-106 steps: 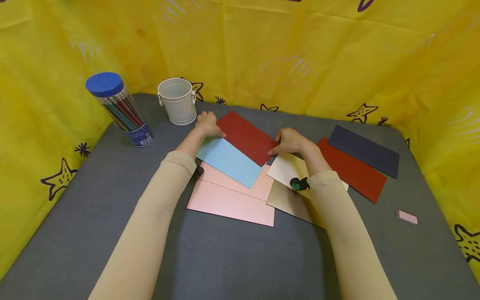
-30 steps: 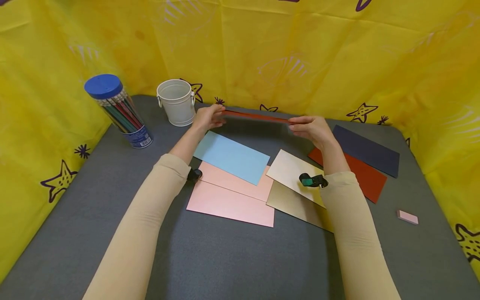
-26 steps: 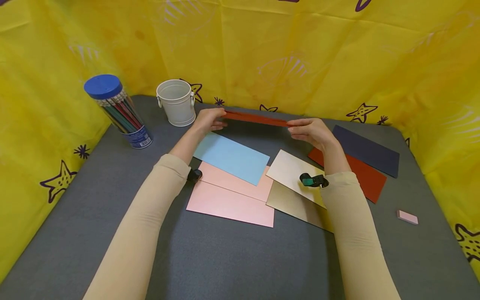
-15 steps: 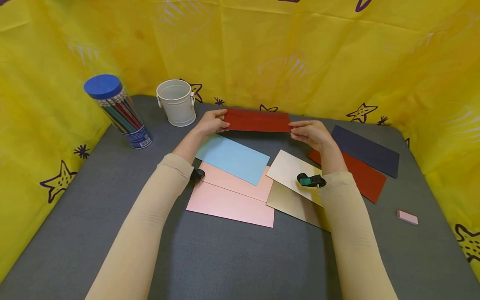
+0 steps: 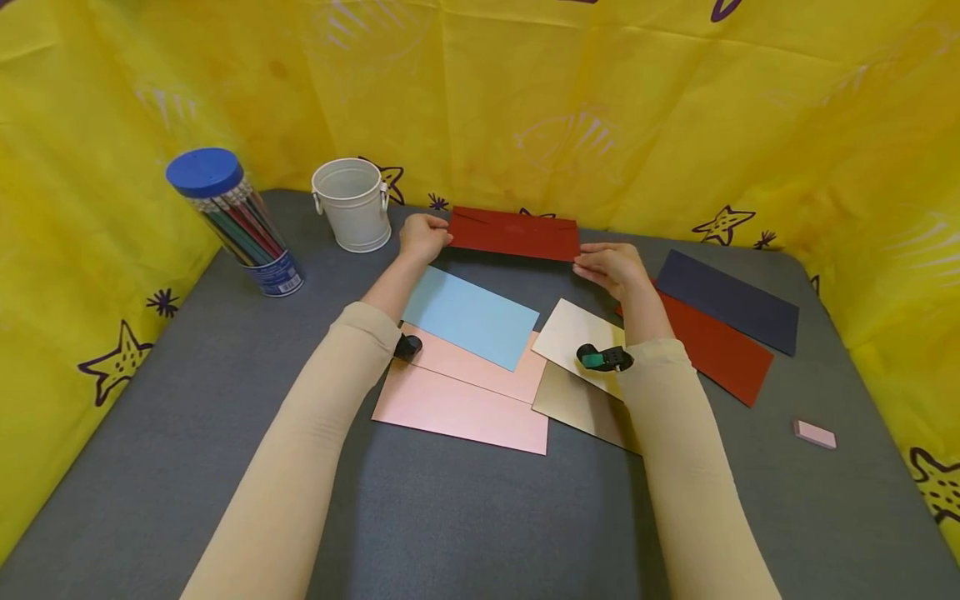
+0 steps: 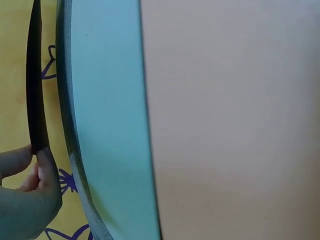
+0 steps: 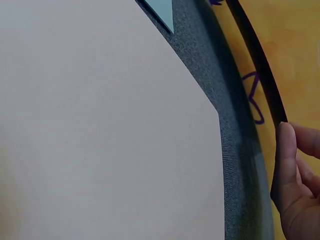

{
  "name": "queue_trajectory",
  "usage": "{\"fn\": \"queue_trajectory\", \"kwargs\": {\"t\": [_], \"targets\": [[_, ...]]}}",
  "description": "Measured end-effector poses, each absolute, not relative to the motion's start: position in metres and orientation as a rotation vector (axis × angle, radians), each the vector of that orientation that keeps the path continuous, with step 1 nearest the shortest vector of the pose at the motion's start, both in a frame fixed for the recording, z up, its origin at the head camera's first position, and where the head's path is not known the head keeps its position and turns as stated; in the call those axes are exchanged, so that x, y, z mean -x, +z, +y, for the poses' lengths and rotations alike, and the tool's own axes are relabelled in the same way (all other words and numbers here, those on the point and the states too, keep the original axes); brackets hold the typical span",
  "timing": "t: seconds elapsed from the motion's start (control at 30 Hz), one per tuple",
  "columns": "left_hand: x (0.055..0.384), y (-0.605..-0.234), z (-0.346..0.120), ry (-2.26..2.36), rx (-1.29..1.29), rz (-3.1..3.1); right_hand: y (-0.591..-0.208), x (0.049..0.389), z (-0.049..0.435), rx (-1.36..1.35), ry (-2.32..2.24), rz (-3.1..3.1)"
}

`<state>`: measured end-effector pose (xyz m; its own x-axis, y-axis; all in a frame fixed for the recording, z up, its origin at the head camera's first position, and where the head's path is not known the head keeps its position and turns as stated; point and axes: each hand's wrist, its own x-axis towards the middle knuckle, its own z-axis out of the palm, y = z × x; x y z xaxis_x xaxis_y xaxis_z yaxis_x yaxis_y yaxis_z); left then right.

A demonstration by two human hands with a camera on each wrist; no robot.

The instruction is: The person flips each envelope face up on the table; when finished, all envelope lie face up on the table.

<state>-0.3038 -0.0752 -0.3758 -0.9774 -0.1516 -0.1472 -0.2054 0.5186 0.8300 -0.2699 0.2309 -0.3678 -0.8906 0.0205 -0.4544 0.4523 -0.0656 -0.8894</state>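
Both hands hold a dark red envelope by its short ends, raised over the back of the table, its flap side facing me. My left hand pinches its left end, and the same grip shows in the left wrist view, where the envelope is seen nearly edge-on. At the other end, my right hand pinches the edge between thumb and fingers; in the right wrist view the hand grips the dark strip of the envelope. Below lies a light blue envelope, overlapping a pink one.
A cream envelope overlaps a beige one under my right wrist. Farther right lie a red envelope, a navy one and a pink eraser. A white bucket and a pencil tub stand at back left.
The red envelope was lifted off the light blue one, held almost edge-on, then tilted so its flap side shows. The light blue envelope shifted slightly as the red one came up.
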Motion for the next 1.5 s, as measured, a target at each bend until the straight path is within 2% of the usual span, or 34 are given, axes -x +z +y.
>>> {"fn": "queue_trajectory", "kwargs": {"t": [0.33, 0.6, 1.5], "targets": [[0.325, -0.395, -0.083, 1.398, 0.329, 2.657, -0.369, 0.275, 0.222, -0.558, -2.031, 1.925], [0.302, -0.374, -0.077, 1.388, 0.319, 2.599, -0.369, 0.275, 0.22, -0.56, -1.956, 1.995], [0.301, -0.375, -0.086, 1.322, 0.151, 2.567, -0.373, 0.273, 0.224, -0.499, -1.746, 2.18]]}}
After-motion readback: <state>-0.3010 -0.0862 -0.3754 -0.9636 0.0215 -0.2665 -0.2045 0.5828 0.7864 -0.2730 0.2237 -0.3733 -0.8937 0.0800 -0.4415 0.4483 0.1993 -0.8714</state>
